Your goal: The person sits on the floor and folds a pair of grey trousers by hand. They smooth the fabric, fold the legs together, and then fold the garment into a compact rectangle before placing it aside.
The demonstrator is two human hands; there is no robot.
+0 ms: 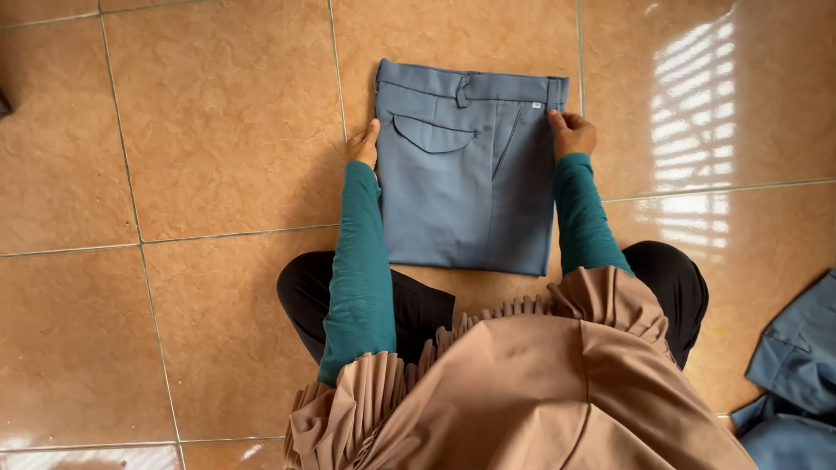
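Head camera looks down on folded blue-grey cotton trousers (466, 174) lying flat on the glossy tan tiled floor (218, 157), just beyond my knees. My left hand (364, 144) rests flat against their left edge, fingers together. My right hand (572, 134) is curled at the far right corner, by the waistband, fingertips touching the cloth. More blue-grey garments (797, 374) lie heaped at the near right.

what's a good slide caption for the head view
Both hands, left hand and right hand, rest on the sides of folded blue-grey trousers lying on a tan tiled floor.
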